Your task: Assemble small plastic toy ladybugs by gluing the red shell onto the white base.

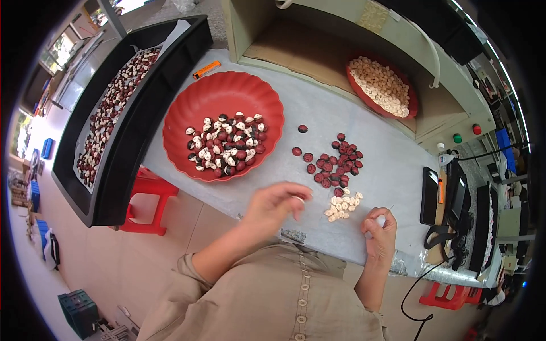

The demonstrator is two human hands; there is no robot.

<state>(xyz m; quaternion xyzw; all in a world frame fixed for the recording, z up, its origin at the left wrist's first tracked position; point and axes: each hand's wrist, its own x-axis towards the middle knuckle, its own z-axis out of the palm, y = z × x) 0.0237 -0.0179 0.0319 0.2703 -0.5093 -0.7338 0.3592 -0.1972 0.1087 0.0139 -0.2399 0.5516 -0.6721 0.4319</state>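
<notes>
Pale pieces (pixel 339 207) right of big bowl (pixel 227 94), toward wearer; dark red pieces (pixel 327 166) also right, farther out. Both probably light, stiff, maybe brittle: pinch edges, gently. Right hand (pixel 379 236) grips thin tool (pixel 380 220), well right of bowl. Left hand (pixel 274 209) curled, near-right of bowl; can't tell if pinching anything. Black tray (pixel 145 119) left of bowl, red dish (pixel 414 106) far right beyond. Scattered dark pieces between bowl and pile could obstruct hands.

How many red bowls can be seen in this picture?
2: a scalloped bowl on the table, holding mixed pieces, and a second bowl inside the open cabinet, holding pale pieces.
</notes>
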